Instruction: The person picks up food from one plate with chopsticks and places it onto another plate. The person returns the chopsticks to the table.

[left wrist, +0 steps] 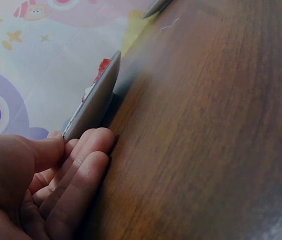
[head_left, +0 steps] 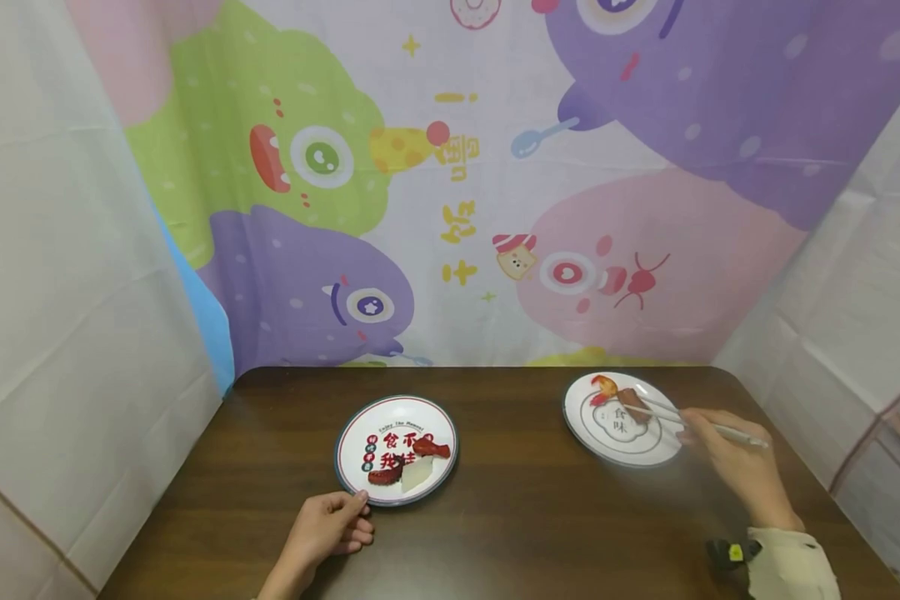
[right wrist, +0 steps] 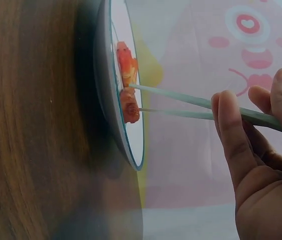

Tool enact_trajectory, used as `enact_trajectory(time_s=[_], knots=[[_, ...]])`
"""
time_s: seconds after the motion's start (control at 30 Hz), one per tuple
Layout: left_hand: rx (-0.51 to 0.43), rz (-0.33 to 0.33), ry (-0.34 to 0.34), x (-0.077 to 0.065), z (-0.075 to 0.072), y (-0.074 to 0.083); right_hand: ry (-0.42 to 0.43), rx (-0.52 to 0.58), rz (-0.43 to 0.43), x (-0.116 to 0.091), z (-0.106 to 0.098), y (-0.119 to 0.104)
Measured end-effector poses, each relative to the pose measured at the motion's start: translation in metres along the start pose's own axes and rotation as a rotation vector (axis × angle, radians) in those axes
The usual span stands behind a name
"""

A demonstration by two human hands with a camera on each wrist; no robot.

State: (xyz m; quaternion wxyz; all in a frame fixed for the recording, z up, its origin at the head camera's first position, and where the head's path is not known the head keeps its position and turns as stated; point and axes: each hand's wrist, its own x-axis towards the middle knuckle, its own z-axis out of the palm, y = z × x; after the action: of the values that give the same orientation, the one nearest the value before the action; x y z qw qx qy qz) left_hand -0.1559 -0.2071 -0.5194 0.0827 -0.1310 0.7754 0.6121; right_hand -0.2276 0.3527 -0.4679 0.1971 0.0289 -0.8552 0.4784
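Observation:
My left hand (head_left: 326,527) pinches the near rim of a white plate with a dark green edge (head_left: 348,437) between thumb and fingers. On that plate lie a small reddish drumstick (head_left: 431,449), a dark red-brown piece like a chicken wing (head_left: 384,476) and a pale, flat block (head_left: 417,473). My right hand (head_left: 741,467) holds a pair of pale chopsticks (right wrist: 180,97). Their tips are at a brown piece of meat (head_left: 633,404) on a second white plate (head_left: 648,455). Beside the meat rests a red and yellow shrimp-like piece (head_left: 604,387).
Both plates stand on a dark brown wooden table (head_left: 510,500), the second one near its back right corner. A printed cartoon cloth (head_left: 450,333) hangs behind the table, with pale cloth walls at either side. A black strap (head_left: 731,552) is at my right wrist.

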Motion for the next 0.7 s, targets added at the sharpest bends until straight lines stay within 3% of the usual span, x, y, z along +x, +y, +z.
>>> enact_trajectory(time_s=[0.33, 0.7], knots=[[0.0, -0.006, 0.013, 0.0013, 0.0, -0.0005, 0.006, 0.031, 0.038, 0.0006, 0.0028, 0.001], [0.001, -0.002, 0.003, 0.0009, -0.0004, -0.0003, 0.031, -0.11, -0.009, -0.0001, 0.0045, -0.0011]])
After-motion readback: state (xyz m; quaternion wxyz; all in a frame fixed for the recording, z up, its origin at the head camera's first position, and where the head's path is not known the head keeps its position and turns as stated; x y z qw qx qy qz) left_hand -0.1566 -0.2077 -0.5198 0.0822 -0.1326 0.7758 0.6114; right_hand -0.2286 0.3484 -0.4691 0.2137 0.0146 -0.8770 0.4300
